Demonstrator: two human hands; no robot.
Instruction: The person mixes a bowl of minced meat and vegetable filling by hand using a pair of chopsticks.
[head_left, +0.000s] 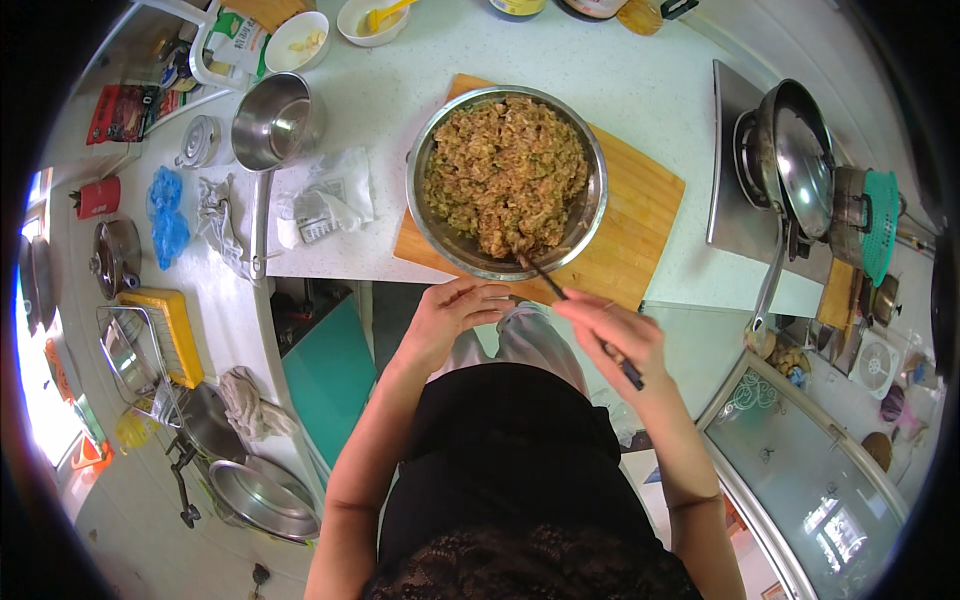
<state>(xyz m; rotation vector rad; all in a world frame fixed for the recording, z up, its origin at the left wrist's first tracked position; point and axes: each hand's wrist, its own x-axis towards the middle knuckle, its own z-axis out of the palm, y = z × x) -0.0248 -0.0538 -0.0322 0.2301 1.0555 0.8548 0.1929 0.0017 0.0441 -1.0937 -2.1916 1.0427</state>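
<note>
A stainless steel bowl (597, 214) full of minced filling (510, 169), brown with green bits, stands on a wooden cutting board (637, 202). My right hand (619, 334) grips dark chopsticks (550, 283). Their far tips are sunk in the filling at the bowl's near side, and the thick ends stick out below my palm. Just short of the bowl's near rim is my left hand (461, 311), holding nothing, its fingers slightly apart. Whether its fingertips touch the bowl I cannot tell.
Left of the bowl are a plastic packet (326, 206), a steel saucepan (274, 127) and a cloth (219, 214). Two white bowls (298, 45) are at the back. On the right stands a gas stove (724, 217) with a lidded wok (795, 150). A sink (210, 420) lies at lower left.
</note>
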